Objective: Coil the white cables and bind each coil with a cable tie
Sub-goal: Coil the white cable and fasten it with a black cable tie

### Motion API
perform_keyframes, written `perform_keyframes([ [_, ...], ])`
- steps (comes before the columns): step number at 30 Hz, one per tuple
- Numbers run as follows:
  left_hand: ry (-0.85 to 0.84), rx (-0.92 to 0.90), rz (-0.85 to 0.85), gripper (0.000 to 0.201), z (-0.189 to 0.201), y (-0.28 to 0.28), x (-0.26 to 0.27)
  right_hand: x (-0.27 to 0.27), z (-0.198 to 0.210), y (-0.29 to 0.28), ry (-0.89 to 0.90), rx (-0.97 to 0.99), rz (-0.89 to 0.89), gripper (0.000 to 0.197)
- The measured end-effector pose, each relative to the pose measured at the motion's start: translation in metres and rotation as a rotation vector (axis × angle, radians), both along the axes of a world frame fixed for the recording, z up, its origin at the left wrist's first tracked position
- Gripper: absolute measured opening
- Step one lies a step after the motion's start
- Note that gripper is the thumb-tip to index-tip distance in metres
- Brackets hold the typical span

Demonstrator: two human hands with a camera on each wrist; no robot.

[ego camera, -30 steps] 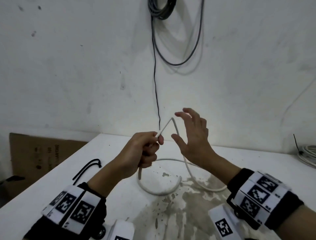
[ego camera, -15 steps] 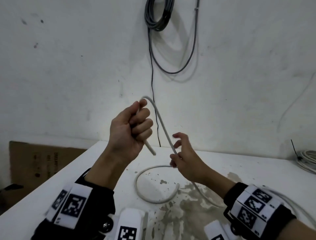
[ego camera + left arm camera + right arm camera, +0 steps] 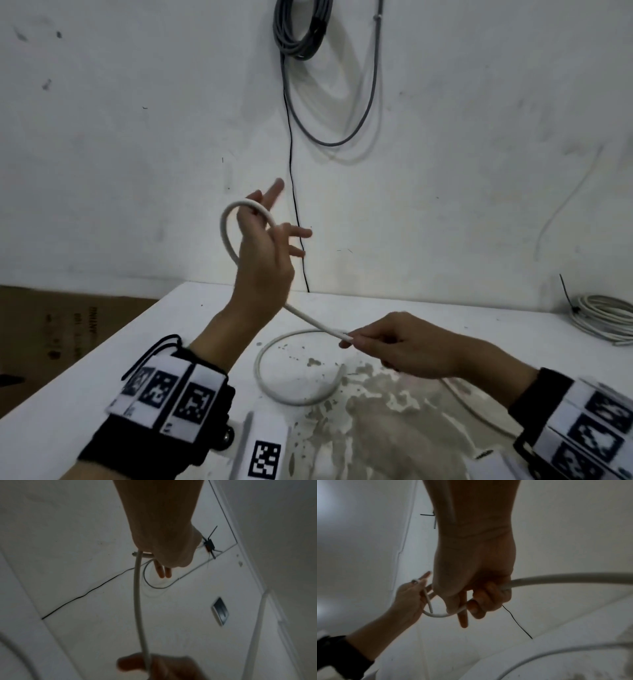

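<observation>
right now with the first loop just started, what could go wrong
1. The left hand holds the cable end with several fingers spread, so that loose grip may let the small loop spring open.
2. The right hand pinches the cable; pulling could drag the slack on the table into a tangle.

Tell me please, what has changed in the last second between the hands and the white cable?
The left hand rose, bending the white cable into a loop. The right hand, open before, moved down and now pinches the cable. The cable arc on the table and the bound coil stayed put.
</observation>
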State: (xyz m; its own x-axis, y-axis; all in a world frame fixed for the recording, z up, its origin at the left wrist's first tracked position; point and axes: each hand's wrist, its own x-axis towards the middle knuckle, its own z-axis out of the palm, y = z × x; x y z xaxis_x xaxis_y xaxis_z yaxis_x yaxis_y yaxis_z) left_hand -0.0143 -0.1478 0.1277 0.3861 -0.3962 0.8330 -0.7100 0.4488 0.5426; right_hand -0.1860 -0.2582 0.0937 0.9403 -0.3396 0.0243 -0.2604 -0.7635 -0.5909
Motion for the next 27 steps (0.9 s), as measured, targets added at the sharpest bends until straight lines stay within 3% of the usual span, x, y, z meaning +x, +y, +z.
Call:
perform_keyframes([
  [3,0.008,0.356,-0.032,0.042,-0.013,-0.006,-0.011,-0.001,0.016,-0.001,-0.07,-0.474,0.001,0.029],
  [5,-0.135,0.561,0.026,0.043,-0.022,-0.008,-0.018,-0.001,0.028,-0.003,-0.133,-0.663,-0.043,0.025],
  [8,-0.42,0.718,0.092,0.038,-0.028,-0.006,-0.026,0.0,0.038,-0.006,-0.212,-0.756,-0.039,0.024],
  [12,-0.428,0.738,-0.006,0.028,-0.03,-0.005,-0.035,0.003,0.041,-0.009,-0.379,-0.768,0.006,0.03],
  [16,-0.12,0.675,-0.303,0.016,-0.028,-0.002,-0.041,0.0,0.041,-0.005,-0.519,-0.613,0.102,0.035],
  [19,0.188,0.646,-0.548,0.027,-0.027,-0.003,-0.042,-0.002,0.042,-0.001,-0.55,-0.558,0.141,0.047],
  [23,0.469,0.664,-0.776,0.039,-0.018,0.0,-0.029,-0.001,0.046,-0.006,-0.575,-0.647,0.079,0.035],
  [25,0.732,0.665,-1.103,0.038,-0.018,-0.001,-0.013,-0.005,0.043,-0.017,-0.623,-0.586,0.04,0.034],
  [27,0.909,0.598,-1.443,0.032,-0.017,0.003,-0.002,-0.01,0.04,-0.023,-0.669,-0.356,0.011,0.027],
])
